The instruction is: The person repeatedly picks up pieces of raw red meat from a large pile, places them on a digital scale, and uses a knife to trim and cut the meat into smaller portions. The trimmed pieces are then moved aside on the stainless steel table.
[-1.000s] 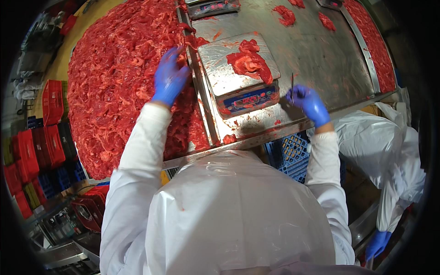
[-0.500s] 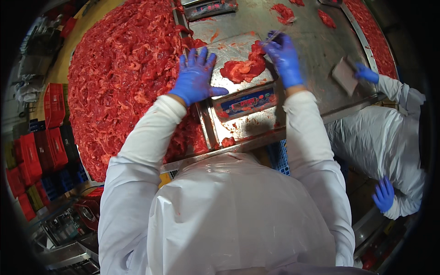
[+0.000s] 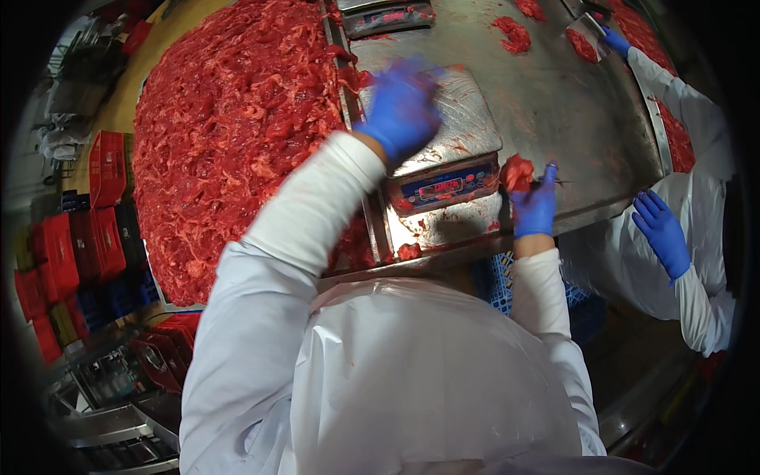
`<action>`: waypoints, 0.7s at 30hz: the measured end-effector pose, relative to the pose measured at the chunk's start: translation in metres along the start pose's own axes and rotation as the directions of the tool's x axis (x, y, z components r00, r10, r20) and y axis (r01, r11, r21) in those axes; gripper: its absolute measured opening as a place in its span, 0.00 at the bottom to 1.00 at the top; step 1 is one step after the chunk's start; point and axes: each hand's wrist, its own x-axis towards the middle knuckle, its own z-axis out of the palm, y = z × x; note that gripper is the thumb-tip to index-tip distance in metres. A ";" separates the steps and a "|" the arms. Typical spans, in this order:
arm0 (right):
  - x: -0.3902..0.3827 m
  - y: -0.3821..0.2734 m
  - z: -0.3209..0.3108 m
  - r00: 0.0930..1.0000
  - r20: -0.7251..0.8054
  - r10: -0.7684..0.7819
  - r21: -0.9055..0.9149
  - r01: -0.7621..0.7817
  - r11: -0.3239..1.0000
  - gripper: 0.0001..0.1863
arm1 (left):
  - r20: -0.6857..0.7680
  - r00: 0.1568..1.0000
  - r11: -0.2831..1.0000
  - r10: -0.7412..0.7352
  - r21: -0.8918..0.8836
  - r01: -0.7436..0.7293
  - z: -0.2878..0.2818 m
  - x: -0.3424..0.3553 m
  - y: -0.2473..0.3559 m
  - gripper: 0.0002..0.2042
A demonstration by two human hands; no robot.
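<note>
My right hand (image 3: 536,207), in a blue glove, is closed on a piece of raw red meat (image 3: 518,172) just right of the scale. A thin dark tip pokes out beside its fingers; what it belongs to I cannot make out. My left hand (image 3: 401,109), also gloved in blue, is over the left part of the scale's metal plate (image 3: 467,119). Motion smears its fingers, and whether anything is in them is hidden. The scale's blue front panel (image 3: 445,188) has a lit red display. Only smears and scraps show on the visible plate.
A big heap of raw meat (image 3: 229,150) fills the left side behind a metal rim. A second scale (image 3: 388,17) stands farther back. Meat portions (image 3: 513,35) lie on the steel table (image 3: 578,119). At right, a co-worker's gloved hand (image 3: 663,234) hangs near the table edge.
The meat has left the scale plate and is in my right hand, which moved nearer and right. My left hand swung right over the plate. The co-worker's other hand reached farther back.
</note>
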 end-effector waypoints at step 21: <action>-0.094 0.071 -0.045 0.770 0.638 -0.017 -0.770 0.638 0.023 0.55 | 0.278 0.949 0.965 -0.148 -0.171 0.201 -0.066 -0.144 -0.030 0.07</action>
